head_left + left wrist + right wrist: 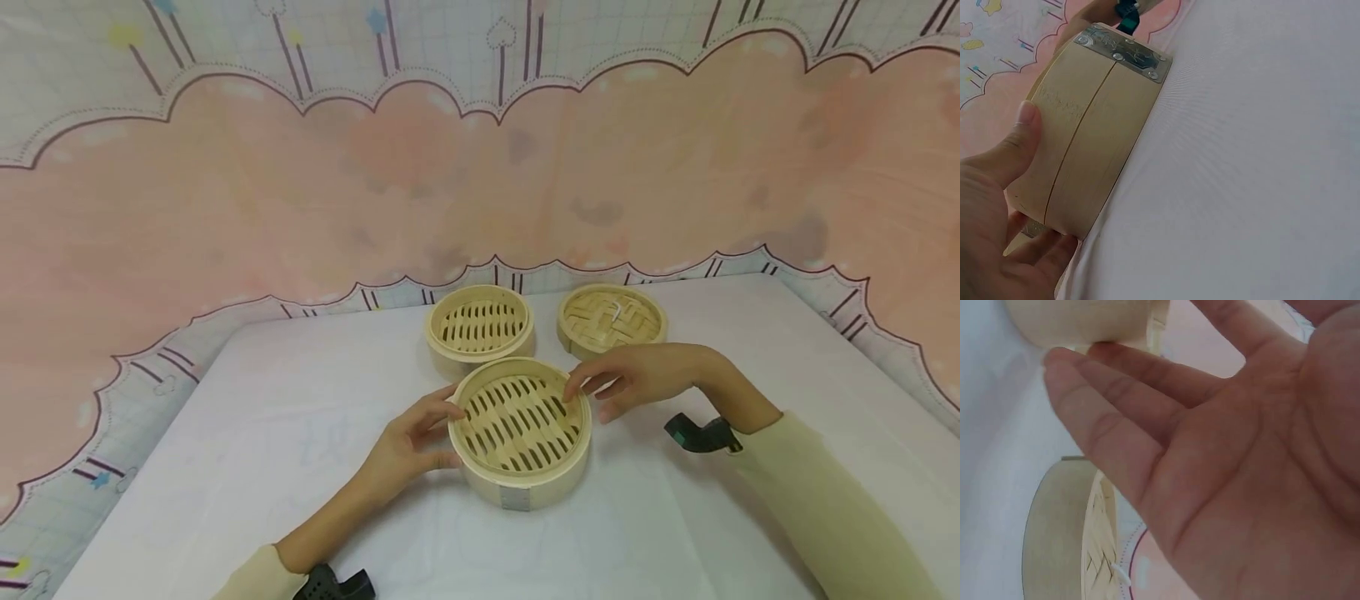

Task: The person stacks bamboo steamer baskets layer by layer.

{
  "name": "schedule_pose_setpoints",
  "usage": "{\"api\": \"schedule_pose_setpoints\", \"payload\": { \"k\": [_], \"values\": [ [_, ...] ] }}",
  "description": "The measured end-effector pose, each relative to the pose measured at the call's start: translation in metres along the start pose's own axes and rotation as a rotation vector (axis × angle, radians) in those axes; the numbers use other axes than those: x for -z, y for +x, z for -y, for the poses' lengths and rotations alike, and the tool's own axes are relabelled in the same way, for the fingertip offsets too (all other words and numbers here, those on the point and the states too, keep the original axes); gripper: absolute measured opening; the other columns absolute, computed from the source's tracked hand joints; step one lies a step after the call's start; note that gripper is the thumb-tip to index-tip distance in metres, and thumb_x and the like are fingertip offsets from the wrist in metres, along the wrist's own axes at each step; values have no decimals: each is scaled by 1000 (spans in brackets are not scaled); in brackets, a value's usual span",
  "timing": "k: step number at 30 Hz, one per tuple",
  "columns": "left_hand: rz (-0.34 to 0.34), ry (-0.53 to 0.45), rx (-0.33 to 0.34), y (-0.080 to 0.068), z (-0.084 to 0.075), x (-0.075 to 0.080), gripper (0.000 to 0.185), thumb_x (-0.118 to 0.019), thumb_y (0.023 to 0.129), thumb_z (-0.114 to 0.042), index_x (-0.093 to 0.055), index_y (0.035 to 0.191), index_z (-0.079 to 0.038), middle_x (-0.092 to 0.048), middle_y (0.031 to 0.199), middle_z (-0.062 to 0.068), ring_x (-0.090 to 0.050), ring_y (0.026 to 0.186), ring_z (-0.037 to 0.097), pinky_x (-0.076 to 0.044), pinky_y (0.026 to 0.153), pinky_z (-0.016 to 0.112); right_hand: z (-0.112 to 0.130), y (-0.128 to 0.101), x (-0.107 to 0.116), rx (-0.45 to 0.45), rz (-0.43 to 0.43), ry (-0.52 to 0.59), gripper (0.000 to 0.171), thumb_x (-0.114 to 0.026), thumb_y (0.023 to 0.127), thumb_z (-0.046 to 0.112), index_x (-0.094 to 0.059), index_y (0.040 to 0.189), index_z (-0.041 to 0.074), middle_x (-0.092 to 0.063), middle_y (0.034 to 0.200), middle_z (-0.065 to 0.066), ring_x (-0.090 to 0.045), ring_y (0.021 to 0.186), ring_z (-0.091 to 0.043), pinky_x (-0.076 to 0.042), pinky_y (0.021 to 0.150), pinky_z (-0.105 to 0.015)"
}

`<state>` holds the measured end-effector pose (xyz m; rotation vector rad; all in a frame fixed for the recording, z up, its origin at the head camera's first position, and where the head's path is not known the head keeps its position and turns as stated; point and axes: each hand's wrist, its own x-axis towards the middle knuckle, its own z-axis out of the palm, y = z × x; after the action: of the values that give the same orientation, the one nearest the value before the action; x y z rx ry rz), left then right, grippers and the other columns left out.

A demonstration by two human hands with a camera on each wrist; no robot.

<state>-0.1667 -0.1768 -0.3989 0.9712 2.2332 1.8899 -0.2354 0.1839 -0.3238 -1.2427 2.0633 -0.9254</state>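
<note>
— What do the hands have between them?

— A bamboo steamer basket [521, 429], the nearest of the three bamboo pieces on the white tablecloth [300, 433]. It sits flat at the middle of the table, slatted floor facing up, a grey metal band on the side wall turned toward the person.

— And the left hand?

— The left hand [408, 446] grips the basket's left wall. The left wrist view shows the thumb [1019, 140] pressed flat against the pale bamboo side, with the other fingers curled under and round the near edge. The riveted metal plate [1124, 53] shows further along the same wall.

— The right hand?

— The right hand [637, 379] is at the basket's far right rim, fingers long and only loosely bent. The fingertips [573, 389] are at the rim — touching or just short of it, I cannot tell. In the right wrist view the palm is spread and the fingers [1116, 412] lie nearly straight, closed round nothing.

— What else is on the table?

— Behind the held basket, a second steamer basket [480, 327], also slatted, standing just beyond it. To the right of that one, a woven bamboo lid [611, 319] with a small white loop at its centre, close under the right hand's wrist side. Both stand apart from each other.

— And around the table?

— A pink backdrop [375, 192] with scalloped edges. Both arms wear pale cream sleeves [825, 500], with a dark wrist mount [701, 434] on the right forearm.
</note>
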Motion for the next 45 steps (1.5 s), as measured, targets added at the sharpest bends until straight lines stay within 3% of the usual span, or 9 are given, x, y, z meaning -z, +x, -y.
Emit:
{"api": "schedule_pose_setpoints", "payload": {
  "k": [7,11,19,30,38,41,45],
  "values": [
    [-19,10,-18,5,1,-1,49,-80,70,-1,-59,114,-2,-40,147,12,-41,132,28,-41,104,39,-1,10,-3,-11,-46,34,30,-79,79,19,-66,104,10,-64,103,-3,-60,108,-20,-49,96,-34],
    [-24,13,-17,6,0,0,48,-80,69,-2,-59,113,-3,-40,147,12,-41,132,28,-41,104,38,0,12,-3,-33,-70,57,28,-81,76,16,-67,99,9,-66,98,-4,-63,104,-20,-53,90,-33],
    [-40,26,-26,11,3,4,47,-79,71,-3,-58,113,-2,-40,148,10,-41,132,28,-41,104,38,-2,16,-1,-67,-115,92,28,-79,77,14,-66,101,9,-65,102,-6,-60,112,-22,-51,94,-31],
    [-38,-32,5,13,8,17,46,-77,73,-2,-57,115,1,-37,150,10,-39,133,27,-40,105,36,-12,24,-3,-44,-173,135,30,-77,79,14,-65,106,9,-63,108,-7,-56,118,-24,-48,97,-31],
    [-39,-13,-54,13,11,20,45,-76,74,-1,-56,115,2,-36,149,13,-40,133,31,-39,106,36,-14,28,-5,-50,-192,169,30,-76,80,12,-64,108,8,-62,110,-8,-54,120,-26,-48,97,-31],
    [-29,-19,-62,12,13,21,46,-75,75,1,-56,116,2,-35,150,13,-38,134,31,-39,106,37,-15,27,-5,-73,-185,151,31,-75,82,13,-63,110,10,-61,115,-6,-54,120,-25,-48,97,-31],
    [-27,-13,-72,8,16,21,47,-75,75,5,-56,118,2,-34,151,12,-38,134,31,-39,106,37,-11,28,-1,-109,-183,9,32,-70,88,22,-62,119,18,-58,124,1,-56,118,-20,-47,99,-31]
  ]
}}
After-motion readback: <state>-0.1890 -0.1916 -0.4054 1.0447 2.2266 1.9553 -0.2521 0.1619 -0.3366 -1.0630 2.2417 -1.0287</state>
